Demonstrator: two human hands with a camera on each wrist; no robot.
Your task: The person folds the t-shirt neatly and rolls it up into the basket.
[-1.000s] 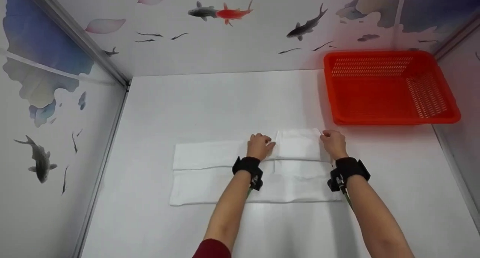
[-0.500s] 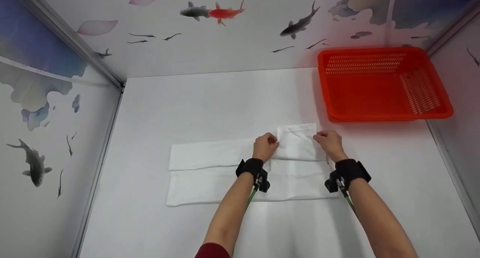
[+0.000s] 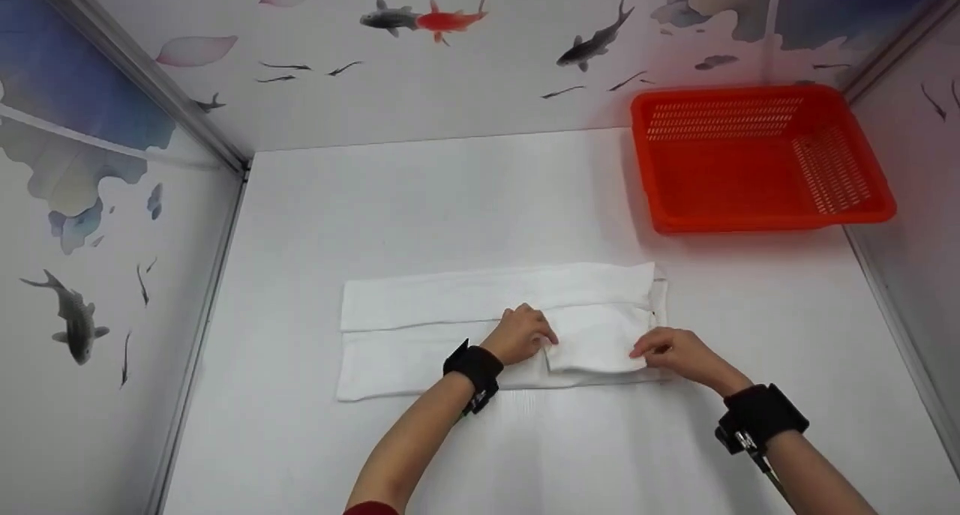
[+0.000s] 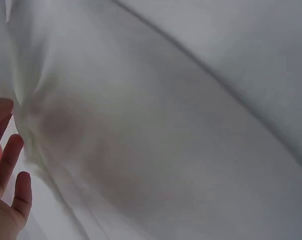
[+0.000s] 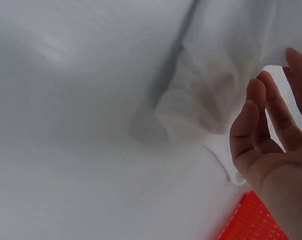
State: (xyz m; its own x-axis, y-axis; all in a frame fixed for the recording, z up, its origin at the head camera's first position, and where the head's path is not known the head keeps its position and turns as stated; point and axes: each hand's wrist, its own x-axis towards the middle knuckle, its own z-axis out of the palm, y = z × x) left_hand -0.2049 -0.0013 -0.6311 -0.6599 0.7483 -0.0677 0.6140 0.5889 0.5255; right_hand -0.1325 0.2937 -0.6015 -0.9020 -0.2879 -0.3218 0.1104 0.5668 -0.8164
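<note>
A long white cloth (image 3: 427, 354) lies folded in lengthwise layers across the table. A smaller flap (image 3: 596, 339) at its right part hangs over the near layer, its lower edge stretched between both hands. My left hand (image 3: 521, 333) pinches the flap's left corner. At the opposite corner, my right hand (image 3: 682, 356) grips the fabric between thumb and fingers. In the left wrist view, fingers (image 4: 11, 160) show beside the gathered cloth (image 4: 116, 125). The right wrist view has curled fingers (image 5: 245, 125) at the cloth's edge (image 5: 210, 100).
An orange-red plastic basket (image 3: 735, 226) with slotted sides stands at the back right of the white table (image 3: 420, 200). Panels painted with fish enclose the back (image 3: 315, 110) and sides. Black straps with small cameras sit on both wrists.
Both hands have moved from the cloth's far edge toward the near side, bringing the lifted flap over onto the near half. The right forearm has swung out to the right.
</note>
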